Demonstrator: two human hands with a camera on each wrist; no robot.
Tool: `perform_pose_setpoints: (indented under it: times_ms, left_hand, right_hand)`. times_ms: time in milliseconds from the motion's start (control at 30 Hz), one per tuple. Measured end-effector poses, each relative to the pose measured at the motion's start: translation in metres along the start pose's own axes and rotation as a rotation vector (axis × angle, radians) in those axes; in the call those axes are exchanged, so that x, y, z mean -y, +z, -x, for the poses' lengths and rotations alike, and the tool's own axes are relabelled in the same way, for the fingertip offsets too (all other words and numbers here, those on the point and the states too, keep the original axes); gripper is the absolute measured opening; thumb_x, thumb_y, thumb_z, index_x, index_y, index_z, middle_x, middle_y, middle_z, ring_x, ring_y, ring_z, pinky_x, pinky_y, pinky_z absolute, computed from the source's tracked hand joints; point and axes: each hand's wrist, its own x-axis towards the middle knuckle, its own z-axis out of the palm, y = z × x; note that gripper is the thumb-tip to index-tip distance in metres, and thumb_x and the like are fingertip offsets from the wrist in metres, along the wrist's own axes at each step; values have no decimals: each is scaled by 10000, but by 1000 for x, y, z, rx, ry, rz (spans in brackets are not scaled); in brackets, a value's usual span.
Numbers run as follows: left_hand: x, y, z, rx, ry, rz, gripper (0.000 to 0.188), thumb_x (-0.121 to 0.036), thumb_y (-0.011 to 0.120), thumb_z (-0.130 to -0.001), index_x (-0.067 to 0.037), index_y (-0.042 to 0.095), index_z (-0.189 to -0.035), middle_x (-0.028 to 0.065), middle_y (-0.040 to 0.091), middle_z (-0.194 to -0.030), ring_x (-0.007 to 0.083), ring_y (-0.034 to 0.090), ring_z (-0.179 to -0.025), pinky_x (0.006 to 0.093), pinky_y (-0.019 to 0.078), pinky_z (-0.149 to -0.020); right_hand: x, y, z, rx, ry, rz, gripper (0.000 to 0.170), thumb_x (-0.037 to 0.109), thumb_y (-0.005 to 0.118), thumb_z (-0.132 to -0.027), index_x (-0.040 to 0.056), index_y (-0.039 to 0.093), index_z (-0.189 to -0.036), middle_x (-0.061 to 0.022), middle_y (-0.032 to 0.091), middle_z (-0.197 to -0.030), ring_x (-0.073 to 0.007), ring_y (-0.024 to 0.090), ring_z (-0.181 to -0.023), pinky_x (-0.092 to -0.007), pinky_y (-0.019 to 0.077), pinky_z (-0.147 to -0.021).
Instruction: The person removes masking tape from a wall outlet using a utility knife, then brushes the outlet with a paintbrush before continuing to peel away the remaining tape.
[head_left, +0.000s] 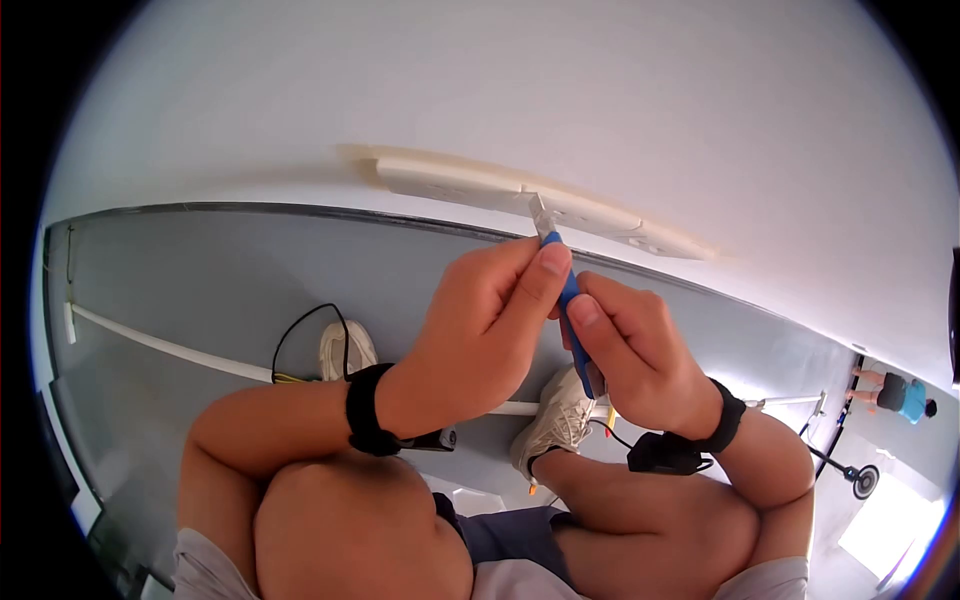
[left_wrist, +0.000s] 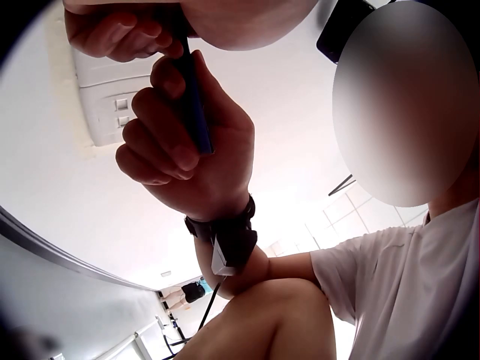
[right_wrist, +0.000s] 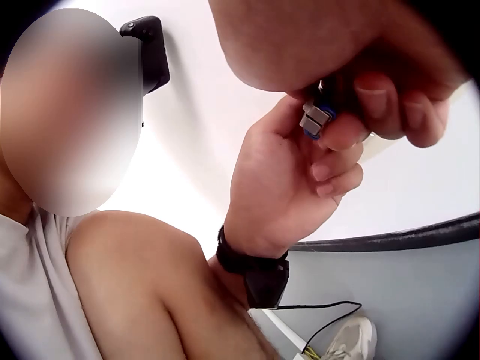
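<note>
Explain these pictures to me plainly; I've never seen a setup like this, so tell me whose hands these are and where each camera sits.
There's no robot here, only a person with two bare hands. The head picture comes from a camera worn on the head, looking down. The other two come from small cameras strapped to the wrists: the left one and the right one.

The left hand and right hand share a grip on a blue tool; its exact kind is hard to tell. Its pale tip shows in front of white plates on the wall; whether they touch is unclear.

Below, the person's shoes rest on a grey floor.
</note>
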Motion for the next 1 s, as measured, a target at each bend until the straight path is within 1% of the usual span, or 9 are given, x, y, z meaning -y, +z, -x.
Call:
perform_pose_setpoints:
  times_ms: [67, 133, 333, 467, 567, 633, 733, 833, 1000]
  left_hand:
    - [1, -1, -1, 9, 7, -6, 428, -263, 470, -1125, -33, 512, -766, -30, 427, -650, 65, 343, -622, 268, 309, -551]
    - [-2, -3, 3, 23, -4, 1, 412, -263, 495, -1112, 7, 504, -802, 27, 386, -642, 115, 319, -636, 325, 317, -556]
    - [1, -4, -2, 67, -17, 23, 415, -256, 505, -1108, 9, 494, -790, 26, 396, -641, 112, 319, -637, 324, 317, -552]
    - [3, -2, -3, 53, -23, 65, 420, -256, 504, -1108, 11, 491, -785, 27, 398, -642, 117, 316, -637, 326, 317, -551]
    - [3, -3, -5, 76, -18, 30, 418, -261, 503, -1108, 23, 528, -802, 41, 472, -649, 117, 372, -629, 319, 356, -564]
    - [-4, -2, -5, 84, -35, 76, 416, -265, 500, -1109, 34, 567, -827, 62, 555, -678, 116, 467, -643, 306, 412, -597]
    - [-6, -4, -4, 95, -70, 60, 411, -262, 491, -1112, 40, 593, -852, 77, 621, -727, 121, 545, -683, 297, 455, -638]
    - [-5, -2, -2, 96, -53, 84, 407, -255, 481, -1115, 40, 592, -859, 70, 625, -743, 123, 551, -696, 294, 457, -645]
    - [-4, 0, -4, 110, -52, 84, 414, -266, 474, -1119, 37, 598, -865, 65, 629, -753, 122, 549, -698, 296, 459, -652]
  right_hand:
    - [-3, 1, -2, -7, 0, 1, 288, 158, 491, -1093, -35, 557, -890, -86, 510, -626, -147, 414, -564, -342, 386, -519]
    - [0, 3, -2, -12, -13, 11, 297, 163, 494, -1096, -39, 568, -891, -85, 508, -621, -142, 411, -565, -340, 382, -516]
    - [0, 5, -5, -42, -17, -36, 349, 200, 487, -1110, -52, 666, -949, -69, 511, -614, -122, 420, -575, -319, 387, -517]
    - [4, 4, -6, -33, 57, -74, 344, 202, 493, -1108, -51, 667, -953, -67, 521, -618, -126, 431, -577, -319, 396, -525]
    - [0, 7, -6, -42, 120, -71, 335, 199, 499, -1104, -47, 662, -945, -78, 541, -627, -148, 439, -574, -329, 409, -536]
    - [-16, 13, -8, -151, -115, -70, 321, 190, 505, -1098, -42, 647, -927, -90, 562, -635, -170, 443, -568, -345, 419, -541]
    - [-17, 14, -9, -159, -132, -66, 297, 168, 507, -1090, -35, 634, -912, -124, 564, -640, -201, 437, -555, -369, 417, -538]
    - [-12, 5, -6, -85, -75, 56, 268, 145, 510, -1077, -28, 619, -902, -163, 550, -646, -248, 431, -541, -385, 402, -529]
    - [-10, -1, -7, -68, -84, 96, 246, 129, 512, -1064, -22, 600, -891, -194, 539, -654, -309, 418, -536, -396, 383, -518]
